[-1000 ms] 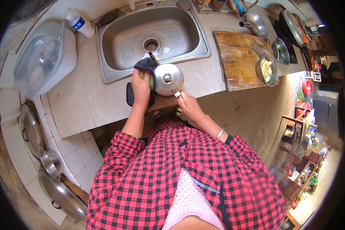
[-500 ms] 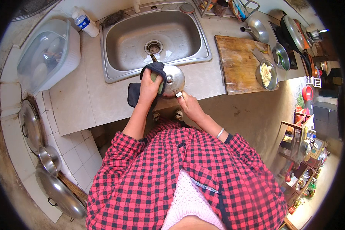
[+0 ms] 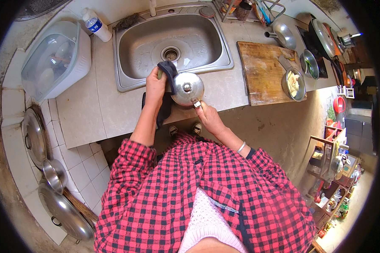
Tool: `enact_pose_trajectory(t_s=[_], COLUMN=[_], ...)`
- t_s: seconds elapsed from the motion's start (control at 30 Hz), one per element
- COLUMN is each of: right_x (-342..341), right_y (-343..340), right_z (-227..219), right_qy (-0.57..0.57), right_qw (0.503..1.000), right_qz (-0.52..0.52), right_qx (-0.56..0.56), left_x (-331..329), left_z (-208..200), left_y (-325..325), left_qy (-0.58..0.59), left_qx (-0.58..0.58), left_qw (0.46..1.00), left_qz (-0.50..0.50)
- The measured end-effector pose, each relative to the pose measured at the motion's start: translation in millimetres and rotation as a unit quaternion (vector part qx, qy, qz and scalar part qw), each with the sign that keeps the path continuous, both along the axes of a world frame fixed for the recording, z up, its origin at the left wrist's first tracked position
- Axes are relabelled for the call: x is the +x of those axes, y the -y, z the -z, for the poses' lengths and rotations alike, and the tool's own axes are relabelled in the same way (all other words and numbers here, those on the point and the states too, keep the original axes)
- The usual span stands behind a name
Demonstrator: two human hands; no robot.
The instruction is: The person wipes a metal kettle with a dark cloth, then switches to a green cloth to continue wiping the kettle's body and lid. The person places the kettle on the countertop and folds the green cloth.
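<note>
Kettle [image 3: 194, 85] at the near edge of the tabletop [image 3: 114, 111]: we see left fingers [image 3: 154, 76] clutching dark cloth [image 3: 169, 69] against its side, right fingers [image 3: 202, 109] gripping its handle [image 3: 197, 103], and judge wiping underway, unfinished.

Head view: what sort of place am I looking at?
Most likely a kitchen, perhaps in a home: a steel sink set into the counter, a wooden cutting board beside it, and a lidded pan farther right.

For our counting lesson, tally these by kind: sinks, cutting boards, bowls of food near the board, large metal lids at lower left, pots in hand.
Sink: 1
Cutting board: 1
Food bowls: 2
Metal lids: 2
Held pot: 1
Total: 7
</note>
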State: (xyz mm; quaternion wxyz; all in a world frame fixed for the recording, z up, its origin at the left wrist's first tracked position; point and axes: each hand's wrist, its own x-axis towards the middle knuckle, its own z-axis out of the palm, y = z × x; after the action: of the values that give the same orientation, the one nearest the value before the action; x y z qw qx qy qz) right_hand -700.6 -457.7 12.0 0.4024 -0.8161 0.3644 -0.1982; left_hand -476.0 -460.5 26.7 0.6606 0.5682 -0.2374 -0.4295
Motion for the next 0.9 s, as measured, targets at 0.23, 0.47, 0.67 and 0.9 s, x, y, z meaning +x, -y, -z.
enact_pose_trajectory(t_s=[0.23,0.47,0.67,0.9], right_x=[-3.8,-2.8,-7.0,-10.0], right_y=[5.0,6.7,12.5,17.2], right_z=[4.1,7.0,13.4,15.0], right_qy=[-0.024,-0.012,-0.003,-0.007], right_qw=[1.0,1.0,0.999,1.0], right_qz=[-0.005,0.009,0.026,0.018], right_qx=[-0.01,0.003,0.02,-0.004], left_x=[-17.1,-10.5,-0.9,-22.7], left_z=[-19.5,2.7,30.4,15.0], left_y=[22.4,40.1,40.2,12.0], left_qy=[0.453,0.427,0.105,0.226], left_qx=[0.071,0.06,0.001,0.019], left_qw=[0.875,0.891,0.994,0.965], left_qz=[0.158,0.139,0.033,0.128])
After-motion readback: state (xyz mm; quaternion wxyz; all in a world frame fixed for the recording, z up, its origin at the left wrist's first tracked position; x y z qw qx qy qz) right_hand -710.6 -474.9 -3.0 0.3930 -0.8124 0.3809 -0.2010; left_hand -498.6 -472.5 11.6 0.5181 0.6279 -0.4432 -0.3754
